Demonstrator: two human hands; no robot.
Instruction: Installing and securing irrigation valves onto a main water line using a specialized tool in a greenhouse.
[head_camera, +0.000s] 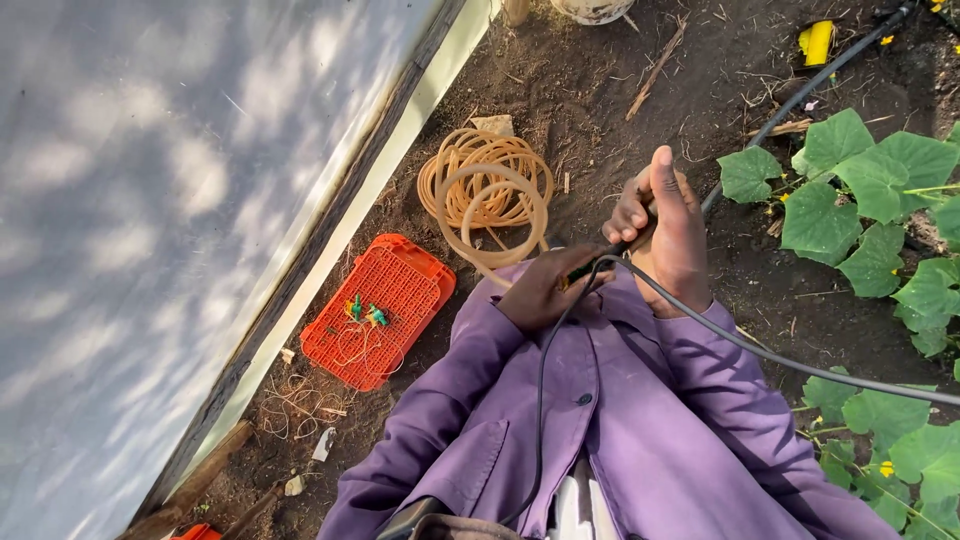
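Two big surfaces fill most of the view: a pale sheet wall (150, 200) on the left and dark soil (590, 110) beside it, with leafy green plants (860, 190) along the right edge. A thick black hose (800, 95) crosses the ground toward the hands. The person's right hand (668, 230) is wrapped around that hose, fingers curled tight and the thumb sticking straight up. The left hand (545, 288) pinches the end of a thin black tube (700, 320) against the spot (whether the tube end is already seated in the hose I cannot tell, as the fingers hide it). A coil of tan tubing (487, 190) lies unused nearby, and an orange crate lid (378, 310) holds a few small green fittings (366, 315), so the joining looks mid-way at most.
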